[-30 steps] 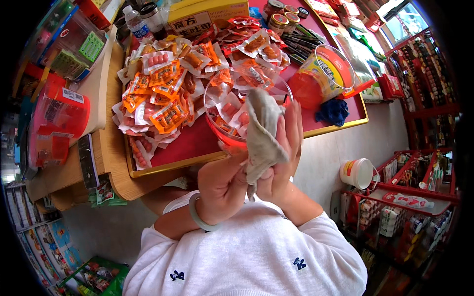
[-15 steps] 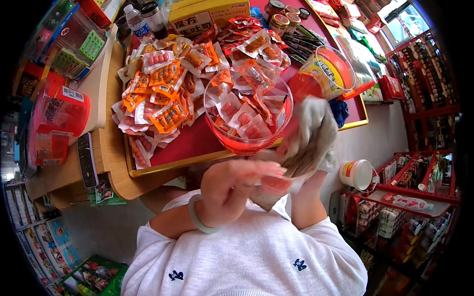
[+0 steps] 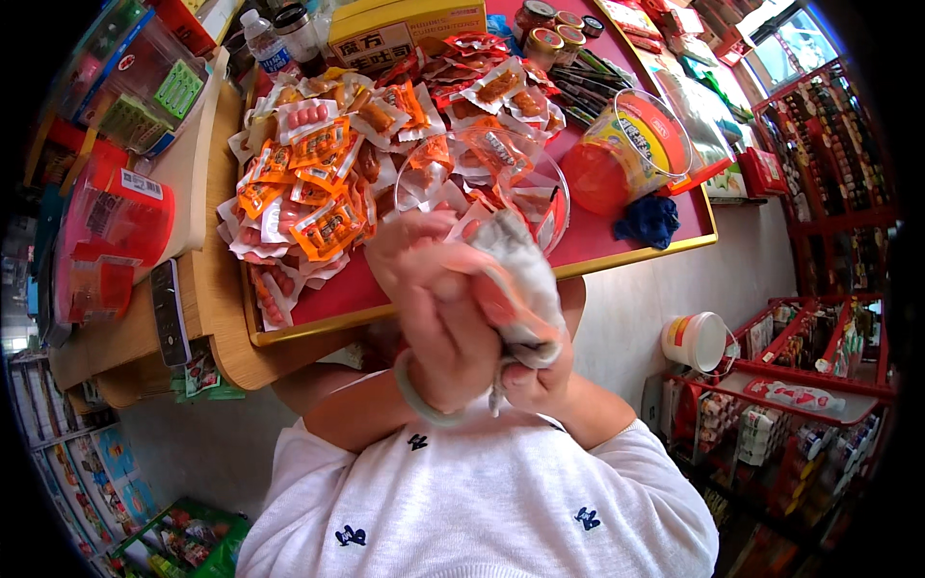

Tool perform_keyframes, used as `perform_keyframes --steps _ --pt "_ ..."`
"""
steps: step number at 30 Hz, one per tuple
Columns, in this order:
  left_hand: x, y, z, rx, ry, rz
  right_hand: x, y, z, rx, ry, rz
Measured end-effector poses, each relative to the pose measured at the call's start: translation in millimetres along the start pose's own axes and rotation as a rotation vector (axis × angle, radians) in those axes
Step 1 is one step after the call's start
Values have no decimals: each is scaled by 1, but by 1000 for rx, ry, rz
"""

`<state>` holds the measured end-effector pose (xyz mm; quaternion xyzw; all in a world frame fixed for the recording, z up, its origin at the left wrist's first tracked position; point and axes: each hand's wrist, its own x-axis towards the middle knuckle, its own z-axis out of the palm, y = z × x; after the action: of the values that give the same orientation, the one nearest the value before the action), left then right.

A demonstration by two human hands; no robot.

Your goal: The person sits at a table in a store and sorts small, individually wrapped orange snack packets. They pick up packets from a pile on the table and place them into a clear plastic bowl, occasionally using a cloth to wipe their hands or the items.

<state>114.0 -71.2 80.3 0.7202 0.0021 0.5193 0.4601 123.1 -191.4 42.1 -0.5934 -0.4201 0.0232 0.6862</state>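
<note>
My right hand (image 3: 544, 380) is closed round the lower part of a crumpled grey cloth (image 3: 525, 260), raised in front of the tray's near edge. My left hand (image 3: 438, 299), with a pale green bangle (image 3: 419, 395) at its wrist, presses against the cloth's left side. Motion smears its fingers. A pinkish-orange patch (image 3: 496, 303) shows between hand and cloth; I cannot tell what it is. Just behind the hands stands a clear round tub (image 3: 559, 188) holding wrapped snacks, its front mostly hidden. To its left lies a heap of orange and clear vacuum-packed snack packets (image 3: 328, 188).
A red tray-topped table (image 3: 588, 246) has a gold edge. On it are a clear tub with a red base (image 3: 617, 159), a dark blue cloth (image 3: 650, 222), a yellow box (image 3: 409, 29) and jars (image 3: 544, 43). A phone (image 3: 171, 313) leans at left; a white bucket (image 3: 694, 342) stands right.
Both hands and the grey cloth have moved up and to the left, now covering the tub's front. The dark blue cloth and the second tub at right are uncovered.
</note>
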Motion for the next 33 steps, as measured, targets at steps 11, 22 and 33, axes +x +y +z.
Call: perform_keyframes --steps 11,22,33 --pt "51 -84 -11 354 -131 70 -23 -3 -25 584 284 -20" --pt "-9 -139 -111 1051 -653 91 -19 -5 -52 828 346 3" --pt "-5 -93 -104 87 18 -525 -7 -35 -24 921 280 161"
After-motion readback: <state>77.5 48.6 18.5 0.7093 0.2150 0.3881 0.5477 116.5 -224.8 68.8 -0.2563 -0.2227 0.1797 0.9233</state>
